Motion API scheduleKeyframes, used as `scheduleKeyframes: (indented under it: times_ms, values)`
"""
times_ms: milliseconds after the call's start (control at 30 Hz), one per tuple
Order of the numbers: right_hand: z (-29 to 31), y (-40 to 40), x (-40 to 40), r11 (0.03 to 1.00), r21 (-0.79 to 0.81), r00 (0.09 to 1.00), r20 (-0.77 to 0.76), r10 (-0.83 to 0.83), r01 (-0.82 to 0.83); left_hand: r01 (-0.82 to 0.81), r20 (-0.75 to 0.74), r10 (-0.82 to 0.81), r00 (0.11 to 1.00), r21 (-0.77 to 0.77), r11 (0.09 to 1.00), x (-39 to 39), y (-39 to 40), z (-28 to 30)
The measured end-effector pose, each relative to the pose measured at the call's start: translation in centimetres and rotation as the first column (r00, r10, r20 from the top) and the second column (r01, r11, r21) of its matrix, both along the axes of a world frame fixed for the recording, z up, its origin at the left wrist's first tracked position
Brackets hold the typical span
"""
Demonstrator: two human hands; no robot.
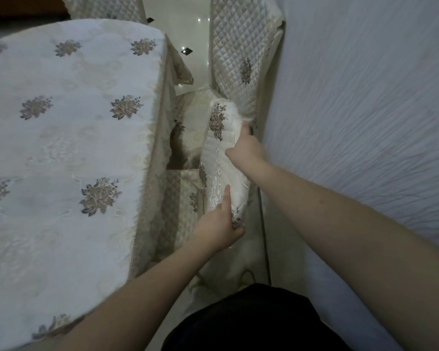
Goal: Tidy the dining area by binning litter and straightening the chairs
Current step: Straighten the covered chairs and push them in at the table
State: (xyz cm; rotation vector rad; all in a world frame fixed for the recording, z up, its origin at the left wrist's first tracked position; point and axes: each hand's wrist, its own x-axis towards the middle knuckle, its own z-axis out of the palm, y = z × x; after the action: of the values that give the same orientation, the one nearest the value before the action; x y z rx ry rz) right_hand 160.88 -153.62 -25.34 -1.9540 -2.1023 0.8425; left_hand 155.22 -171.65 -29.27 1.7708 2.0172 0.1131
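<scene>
Both hands, left (217, 224) and right (247, 148), grip chair (223, 158) top; padded cover may slip; hold the frame.

Both bare forearms reached forward and down from the bottom of the view, the left from the lower left, the right from the lower right, longer and more steeply angled. The left hand (217, 230) was curled in a grip, thumb pointing up and away, knuckles toward the camera. The right hand (247, 148) sat farther out, its fingers bent over in a grip, wrist nearly straight.
</scene>
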Motion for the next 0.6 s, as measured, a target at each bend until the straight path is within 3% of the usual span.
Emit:
scheduleKeyframes:
  times_ms: [433,533,600]
  values:
    - [0.6,0.1,0.3,0.997,0.012,0.997,0.008,0.075,-0.075,-0.057,0.050,0.054,0.997,0.069,0.996,0.4,-0.1,-1.3]
    - [0.7,-0.1,0.3,0.997,0.004,0.997,0.007,0.083,-0.083,-0.002,0.108,0.005,0.994,-0.028,1.000,-0.6,0.2,-0.5]
    - [0.7,-0.3,0.4,0.993,-0.023,0.994,0.002,0.112,-0.112,0.075,0.053,-0.071,0.996,-0.091,0.993,-1.9,0.4,0.6]
